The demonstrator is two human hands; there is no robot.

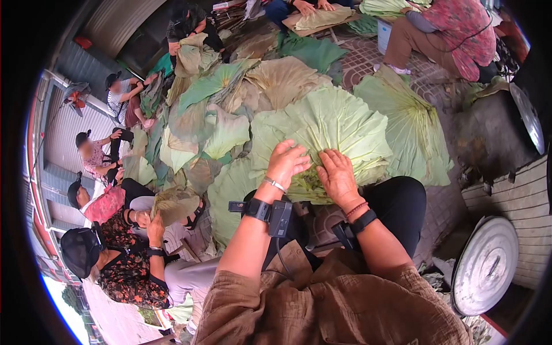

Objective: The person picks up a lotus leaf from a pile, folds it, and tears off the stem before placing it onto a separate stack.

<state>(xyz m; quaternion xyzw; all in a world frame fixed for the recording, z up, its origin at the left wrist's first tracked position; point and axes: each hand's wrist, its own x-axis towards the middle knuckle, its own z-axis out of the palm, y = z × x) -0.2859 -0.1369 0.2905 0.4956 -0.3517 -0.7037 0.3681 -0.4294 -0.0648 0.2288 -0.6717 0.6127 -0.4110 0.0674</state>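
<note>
A large pale-green lotus leaf (pixel 339 121) with ribs fanning out from its lower middle spreads before my knees. Flat on its near part lies my right hand (pixel 339 177), fingers stretched forward and side by side. My left hand (pixel 286 164) is just to the left over the same leaf, fingers loosely bent and apart, palm turned inward, holding nothing visible. Between the two hands the leaf is creased and darker at its centre. Another broad green lotus leaf (pixel 411 129) reaches out to the right of it.
A wide heap of lotus leaves (pixel 287 77) covers the paving ahead and to the left. Several people sit around it, one nearby at left holding a folded leaf (pixel 174 202). At right are a round metal lid (pixel 487 265) and a tiled wall (pixel 520 210).
</note>
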